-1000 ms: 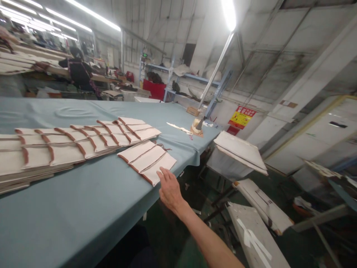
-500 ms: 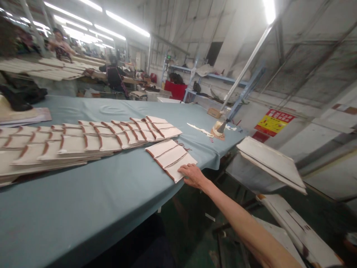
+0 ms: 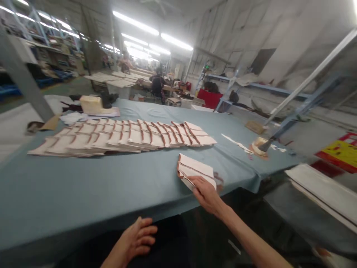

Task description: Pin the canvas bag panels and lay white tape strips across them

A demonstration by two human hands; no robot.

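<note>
My right hand [image 3: 205, 193] grips the near edge of a cream fabric piece [image 3: 196, 167] with brown trim, its near side bent up from the blue-green covered table [image 3: 134, 186]. A brown strip hangs blurred at the piece's right side. My left hand [image 3: 139, 238] is in front of the table edge, fingers apart, holding nothing. Behind the hands, a long row of overlapping cream pieces with brown edges [image 3: 125, 137] lies across the table.
A cream block [image 3: 93, 104] sits at the back left of the table, near a grey post [image 3: 25, 70]. White strips [image 3: 237, 143] and a roll of tape [image 3: 260, 145] lie at right. Cream panels [image 3: 323, 193] stand beyond the right edge. A person [image 3: 157, 85] is far back.
The view has turned left. My left hand has come into view, open. My right hand now has the fabric piece's near side bent and lifted, where it lay flat before.
</note>
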